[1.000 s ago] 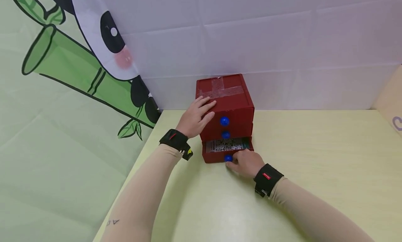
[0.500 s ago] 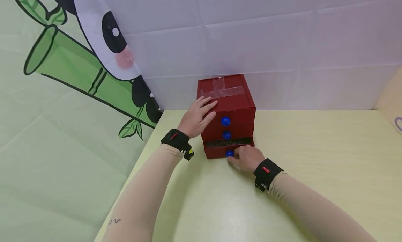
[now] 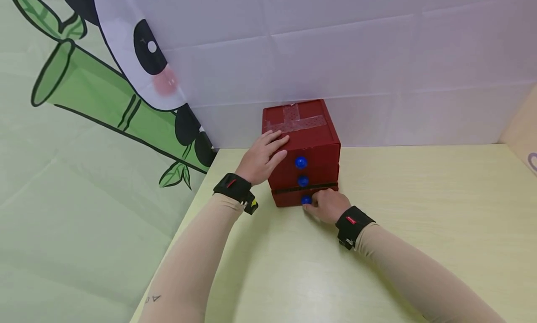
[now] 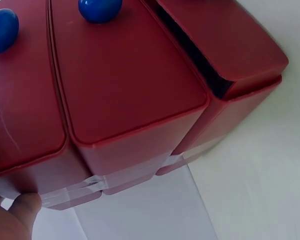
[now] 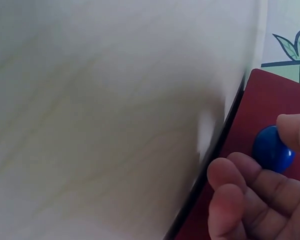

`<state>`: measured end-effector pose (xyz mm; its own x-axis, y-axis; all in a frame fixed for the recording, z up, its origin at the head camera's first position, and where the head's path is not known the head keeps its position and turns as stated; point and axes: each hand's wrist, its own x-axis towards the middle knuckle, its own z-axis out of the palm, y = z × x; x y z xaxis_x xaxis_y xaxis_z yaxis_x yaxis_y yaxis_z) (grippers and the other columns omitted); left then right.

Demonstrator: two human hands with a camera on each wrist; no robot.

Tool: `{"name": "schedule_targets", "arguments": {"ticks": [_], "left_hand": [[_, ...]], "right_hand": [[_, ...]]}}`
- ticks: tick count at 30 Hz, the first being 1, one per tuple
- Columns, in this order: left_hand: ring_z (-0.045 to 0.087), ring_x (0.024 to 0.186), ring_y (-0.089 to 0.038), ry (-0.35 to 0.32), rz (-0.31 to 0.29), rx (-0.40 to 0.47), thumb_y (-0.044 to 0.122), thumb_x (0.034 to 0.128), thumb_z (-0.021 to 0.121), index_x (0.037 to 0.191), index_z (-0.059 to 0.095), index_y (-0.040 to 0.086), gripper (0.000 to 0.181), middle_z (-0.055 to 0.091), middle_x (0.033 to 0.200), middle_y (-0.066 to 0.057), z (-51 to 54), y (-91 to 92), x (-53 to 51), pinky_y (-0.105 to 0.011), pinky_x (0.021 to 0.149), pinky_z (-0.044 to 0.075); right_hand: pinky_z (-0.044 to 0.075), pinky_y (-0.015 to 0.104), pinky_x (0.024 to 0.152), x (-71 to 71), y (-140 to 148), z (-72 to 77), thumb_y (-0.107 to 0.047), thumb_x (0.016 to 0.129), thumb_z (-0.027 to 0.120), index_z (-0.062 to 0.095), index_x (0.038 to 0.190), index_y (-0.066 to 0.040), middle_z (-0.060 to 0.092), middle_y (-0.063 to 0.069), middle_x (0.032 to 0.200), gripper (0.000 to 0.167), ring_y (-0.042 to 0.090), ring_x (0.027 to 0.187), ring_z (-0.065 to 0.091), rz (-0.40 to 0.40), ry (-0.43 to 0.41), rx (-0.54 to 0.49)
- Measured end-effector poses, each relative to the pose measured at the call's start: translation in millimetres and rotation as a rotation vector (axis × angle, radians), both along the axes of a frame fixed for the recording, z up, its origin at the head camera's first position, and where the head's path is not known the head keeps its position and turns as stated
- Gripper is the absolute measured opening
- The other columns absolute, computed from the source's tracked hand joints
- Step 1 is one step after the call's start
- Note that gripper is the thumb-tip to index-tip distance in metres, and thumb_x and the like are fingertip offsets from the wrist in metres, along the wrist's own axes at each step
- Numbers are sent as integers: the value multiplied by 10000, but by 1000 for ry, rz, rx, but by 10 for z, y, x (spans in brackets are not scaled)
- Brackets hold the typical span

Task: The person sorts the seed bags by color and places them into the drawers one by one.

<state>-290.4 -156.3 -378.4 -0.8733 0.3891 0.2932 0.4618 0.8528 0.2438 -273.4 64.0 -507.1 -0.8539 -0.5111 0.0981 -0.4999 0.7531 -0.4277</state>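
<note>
A red box of three stacked drawers [image 3: 316,153], each with a round blue knob, stands against the back wall with clear tape over its top. My left hand [image 3: 261,160] rests on its upper left edge, fingers spread over the top. Low at the front, my right hand [image 3: 330,206] pinches the blue knob [image 5: 271,149] of the bottom drawer [image 3: 286,200] between thumb and fingers. That drawer stands slightly out, leaving a narrow dark gap above its front, also seen in the left wrist view. The two upper drawers look closed. The bottom drawer's contents are hidden.
The box stands on a pale yellow table [image 3: 419,211]. Behind it hangs a whitish cloth [image 3: 356,57] with a printed panda and bamboo at left. A peach-coloured panel [image 3: 522,122] borders the right side.
My right hand has pushed the bottom drawer inward from clearly open, with a speckled item visible inside, to a thin gap. The left hand has stayed on the box.
</note>
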Motion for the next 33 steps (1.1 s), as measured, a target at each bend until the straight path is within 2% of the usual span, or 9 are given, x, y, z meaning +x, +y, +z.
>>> {"name": "schedule_targets", "arguments": {"ticks": [5, 12, 18, 33], "left_hand": [[194, 1448, -234, -16, -18, -26, 367, 1017, 447, 1469, 421, 166, 496, 327, 1541, -57, 50, -54, 29, -387, 1165, 194], [210, 1443, -243, -9, -42, -61, 372, 1014, 456, 1468, 423, 168, 499, 332, 1539, -58, 57, -159, 94, -389, 1162, 203], [215, 1442, -239, -4, -67, -57, 377, 1015, 450, 1469, 422, 173, 498, 334, 1539, -52, 76, -205, 138, -387, 1160, 209], [224, 1440, -228, 5, -73, -45, 364, 1015, 458, 1459, 438, 161, 489, 349, 1531, -49, 78, -216, 152, -387, 1156, 222]], "right_hand": [[342, 272, 440, 31, -49, -10, -436, 885, 662, 646, 665, -151, 501, -67, 529, 359, 116, 501, 477, -20, 6, -5], [367, 275, 448, 123, -171, -40, -422, 893, 657, 665, 726, -129, 519, -61, 556, 338, 119, 524, 493, -52, 5, -3], [360, 278, 448, 197, -255, -59, -434, 894, 651, 626, 691, -149, 505, -53, 554, 351, 124, 533, 485, -99, 16, -4], [322, 271, 433, 215, -276, -65, -426, 896, 656, 553, 639, -147, 464, -32, 540, 394, 141, 515, 460, -122, 22, -25]]}}
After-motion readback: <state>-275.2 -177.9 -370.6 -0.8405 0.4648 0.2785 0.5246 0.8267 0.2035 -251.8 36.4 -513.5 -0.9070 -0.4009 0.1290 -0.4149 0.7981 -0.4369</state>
